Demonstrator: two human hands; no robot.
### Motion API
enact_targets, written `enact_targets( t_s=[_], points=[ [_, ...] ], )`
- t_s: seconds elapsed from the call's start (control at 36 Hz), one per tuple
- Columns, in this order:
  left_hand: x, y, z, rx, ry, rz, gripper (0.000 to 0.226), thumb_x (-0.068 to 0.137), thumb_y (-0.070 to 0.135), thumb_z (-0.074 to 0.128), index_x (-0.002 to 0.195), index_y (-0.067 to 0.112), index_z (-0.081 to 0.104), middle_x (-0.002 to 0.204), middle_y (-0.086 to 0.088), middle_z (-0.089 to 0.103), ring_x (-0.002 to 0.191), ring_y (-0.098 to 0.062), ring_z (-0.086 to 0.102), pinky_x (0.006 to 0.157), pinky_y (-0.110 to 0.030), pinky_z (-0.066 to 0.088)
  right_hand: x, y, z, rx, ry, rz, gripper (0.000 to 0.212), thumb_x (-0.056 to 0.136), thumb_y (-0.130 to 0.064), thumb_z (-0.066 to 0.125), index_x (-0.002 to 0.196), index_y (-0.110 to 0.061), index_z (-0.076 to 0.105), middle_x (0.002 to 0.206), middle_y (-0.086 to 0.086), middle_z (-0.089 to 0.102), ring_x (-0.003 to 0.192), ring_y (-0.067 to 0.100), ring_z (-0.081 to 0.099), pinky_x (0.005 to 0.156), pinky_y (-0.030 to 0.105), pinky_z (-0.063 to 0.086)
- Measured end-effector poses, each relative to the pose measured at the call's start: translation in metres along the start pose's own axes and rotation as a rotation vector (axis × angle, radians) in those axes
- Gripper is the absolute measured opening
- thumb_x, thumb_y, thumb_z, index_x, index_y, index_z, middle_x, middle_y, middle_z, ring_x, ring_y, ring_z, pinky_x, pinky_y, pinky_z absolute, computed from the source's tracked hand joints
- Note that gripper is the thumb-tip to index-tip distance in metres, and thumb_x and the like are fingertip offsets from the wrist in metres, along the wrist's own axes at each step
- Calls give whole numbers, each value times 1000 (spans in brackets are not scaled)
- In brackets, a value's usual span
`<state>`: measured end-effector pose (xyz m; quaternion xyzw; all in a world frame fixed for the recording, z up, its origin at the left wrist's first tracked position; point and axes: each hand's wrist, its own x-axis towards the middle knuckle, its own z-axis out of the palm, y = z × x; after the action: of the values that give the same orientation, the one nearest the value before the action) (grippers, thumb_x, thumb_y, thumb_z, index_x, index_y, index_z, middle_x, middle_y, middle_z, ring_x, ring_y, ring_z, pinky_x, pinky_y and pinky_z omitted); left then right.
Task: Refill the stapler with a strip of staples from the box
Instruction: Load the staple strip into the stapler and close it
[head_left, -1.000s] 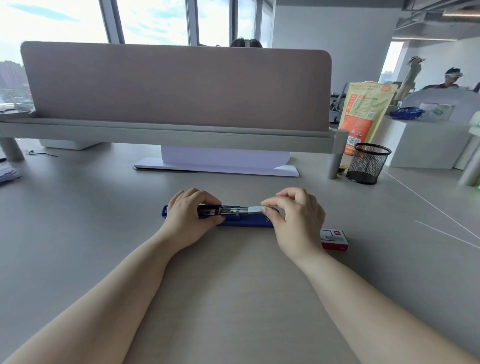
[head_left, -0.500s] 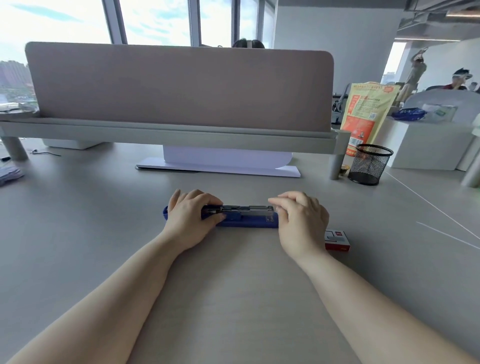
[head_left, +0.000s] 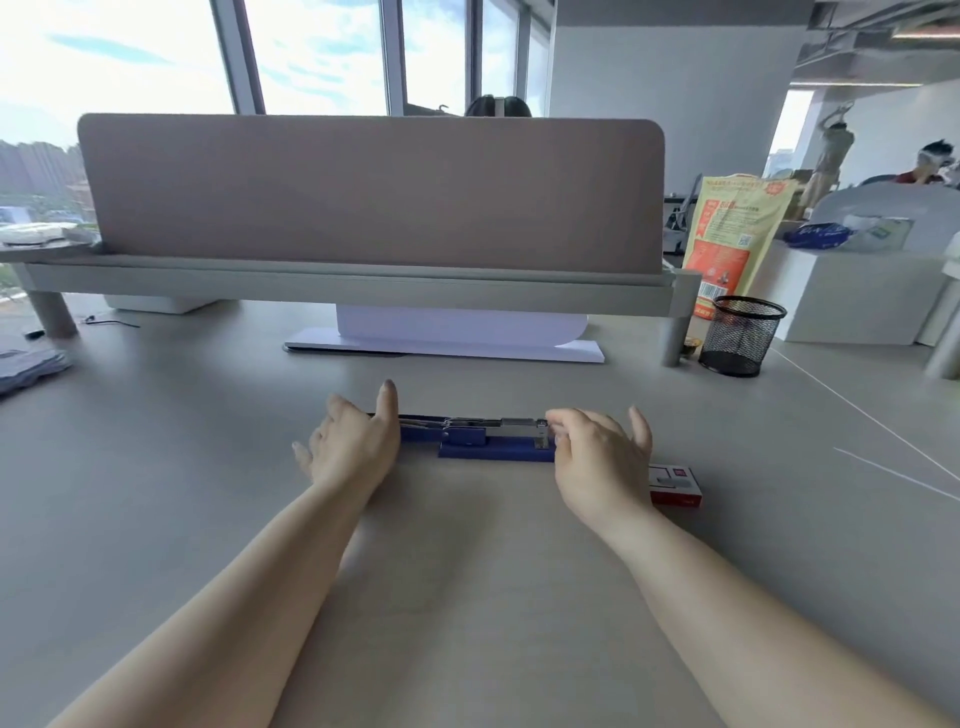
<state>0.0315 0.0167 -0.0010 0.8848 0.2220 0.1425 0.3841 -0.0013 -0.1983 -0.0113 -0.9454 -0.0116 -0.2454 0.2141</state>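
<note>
A blue stapler (head_left: 485, 440) lies flat and unfolded on the grey desk, its metal staple channel facing up with a shiny strip of staples (head_left: 522, 427) in it. My left hand (head_left: 349, 446) hovers at the stapler's left end, fingers spread, holding nothing. At the right end my right hand (head_left: 597, 457) is open too, its fingertips just beside the channel's tip. The red staple box (head_left: 675, 484) lies on the desk right of my right hand, partly hidden by it.
A black mesh pen cup (head_left: 740, 335) stands at the back right by a shelf leg. A raised shelf with a pink divider panel (head_left: 371, 192) crosses the desk behind the stapler, a white monitor base (head_left: 441, 340) under it. A yellow bag (head_left: 727, 241) leans far right.
Both hands have let go of the stapler and opened, fingers lifting apart. The staple strip my right hand was pushing in now lies in the channel.
</note>
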Motion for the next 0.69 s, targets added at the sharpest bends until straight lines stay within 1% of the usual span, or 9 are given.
enact_targets(
  t_s=[0.06,0.11,0.19,0.25,0.31,0.39,0.42,0.56,0.69],
  points=[
    [-4,7,-5,-353,40,20,63,90,50,34,136,6,26,113,-5,59,112,-31,47,99,-38,32,0,-1,-2,35,-15,6,41,86,-4,38,120,-22,54,110,-2,68,114,17,52,115,41,0],
    [-10,16,-14,-698,11,94,57,94,38,36,142,13,18,102,9,54,106,-20,45,91,-30,31,-1,-2,-4,72,-31,8,48,84,-1,38,125,-22,49,111,-3,68,115,15,51,116,41,0],
    [-16,25,-22,-1061,-90,264,54,96,28,39,144,22,16,144,4,37,129,-9,39,110,-31,29,-2,-5,-7,105,-52,-5,53,82,0,38,131,-22,43,111,-3,68,117,14,50,117,41,1],
    [-21,29,-22,-1168,-212,361,53,95,23,42,143,25,19,151,2,28,134,-11,35,114,-34,26,-2,-5,-7,114,-66,-15,53,83,-1,37,132,-21,40,112,-4,68,119,12,49,117,40,1],
    [-29,34,-19,-1093,-304,456,49,96,22,42,141,26,25,150,5,32,134,-7,35,113,-29,27,-2,-3,-7,110,-67,-21,52,83,-1,39,131,-21,40,113,-5,68,119,11,50,117,40,1],
    [-44,36,-9,-811,-344,575,47,96,22,41,141,23,30,144,11,39,128,5,36,100,-2,29,-1,-1,-8,116,-25,-2,50,82,0,41,127,-20,43,116,-6,67,118,11,51,115,38,5],
    [-46,35,-5,-701,-335,604,47,95,24,42,141,22,31,142,12,40,127,6,35,98,0,27,0,0,-9,129,-1,17,49,80,1,41,125,-19,45,116,-6,67,117,13,52,113,37,8],
    [-46,21,15,-79,-297,826,53,93,46,30,141,27,26,146,14,33,140,-3,14,114,-28,-1,3,5,-12,155,113,84,43,77,3,41,113,-18,51,114,-6,68,109,19,55,105,37,21],
    [-45,16,26,175,-203,956,68,83,60,12,143,31,19,153,15,23,143,-7,11,118,-38,-3,4,9,-12,167,138,86,43,77,3,41,109,-21,58,110,-5,70,103,22,57,103,38,25]
  ],
)
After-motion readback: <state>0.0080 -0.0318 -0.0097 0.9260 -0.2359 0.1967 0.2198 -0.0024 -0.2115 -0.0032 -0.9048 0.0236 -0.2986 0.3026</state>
